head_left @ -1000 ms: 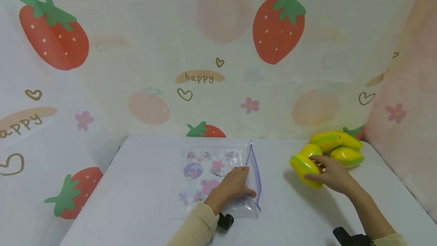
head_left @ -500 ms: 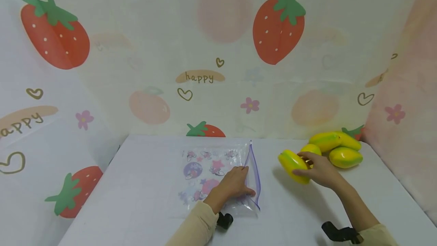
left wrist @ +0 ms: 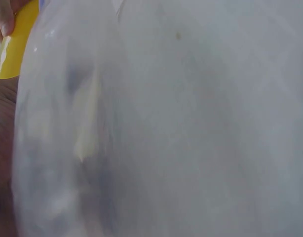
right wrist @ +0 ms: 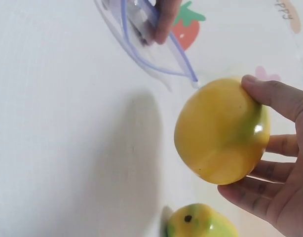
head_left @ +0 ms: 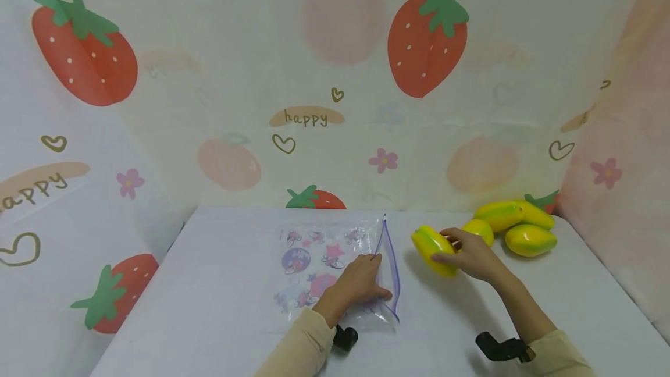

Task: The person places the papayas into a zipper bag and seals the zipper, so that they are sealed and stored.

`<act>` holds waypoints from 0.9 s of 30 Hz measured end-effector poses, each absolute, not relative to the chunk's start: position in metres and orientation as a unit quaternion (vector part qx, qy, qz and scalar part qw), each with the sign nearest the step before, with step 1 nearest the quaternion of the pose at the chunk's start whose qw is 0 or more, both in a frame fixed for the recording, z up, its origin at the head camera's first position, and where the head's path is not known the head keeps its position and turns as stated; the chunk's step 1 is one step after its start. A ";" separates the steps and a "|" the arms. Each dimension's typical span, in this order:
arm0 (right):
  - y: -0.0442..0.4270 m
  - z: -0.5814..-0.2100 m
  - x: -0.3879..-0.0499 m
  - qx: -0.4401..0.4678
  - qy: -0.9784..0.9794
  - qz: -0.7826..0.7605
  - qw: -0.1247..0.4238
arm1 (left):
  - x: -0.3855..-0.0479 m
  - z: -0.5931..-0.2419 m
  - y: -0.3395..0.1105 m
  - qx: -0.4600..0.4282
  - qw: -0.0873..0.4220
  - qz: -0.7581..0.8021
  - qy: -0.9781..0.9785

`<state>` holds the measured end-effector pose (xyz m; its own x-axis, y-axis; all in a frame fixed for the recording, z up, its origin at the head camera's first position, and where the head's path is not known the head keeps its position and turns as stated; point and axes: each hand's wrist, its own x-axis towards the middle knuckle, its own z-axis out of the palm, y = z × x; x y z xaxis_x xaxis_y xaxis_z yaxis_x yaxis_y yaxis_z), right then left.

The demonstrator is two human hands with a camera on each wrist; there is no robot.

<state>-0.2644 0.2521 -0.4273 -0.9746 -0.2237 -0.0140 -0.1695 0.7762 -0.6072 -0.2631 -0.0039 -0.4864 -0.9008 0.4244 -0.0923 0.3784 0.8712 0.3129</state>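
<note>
One yellow fruit [head_left: 431, 249], right of center, clamped in right hand [head_left: 470, 255]; lower center, bag [head_left: 311, 263] under left hand [head_left: 358, 281], thumb and fingers apart.

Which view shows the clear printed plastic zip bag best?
Head: the clear plastic bag shows nearly whole, prints and purple edge included, though the left hand covers part. Left wrist gives only blurred, close plastic; right wrist, just its purple-edged end.

"happy" [head_left: 306, 117] on backdrop [head_left: 361, 83], probably left wall [head_left: 84, 132] too
</note>
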 end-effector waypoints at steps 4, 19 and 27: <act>0.246 -0.429 -0.268 -0.103 0.940 -0.322 0.047 | -0.263 -0.486 -0.004 0.206 0.089 0.151 0.963; 0.216 -0.442 -0.276 -0.104 0.936 -0.330 0.057 | -0.263 -0.487 -0.001 0.192 0.106 0.154 0.963; 0.204 -0.449 -0.281 -0.095 0.936 -0.332 0.064 | -0.264 -0.487 -0.002 0.189 0.106 0.161 0.963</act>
<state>-0.2810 0.2043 -0.4491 -0.9736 -0.2207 -0.0576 -0.1350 0.7609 -0.6347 -0.2638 -0.0023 -0.4868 -0.9061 0.3982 -0.1427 0.3301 0.8766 0.3501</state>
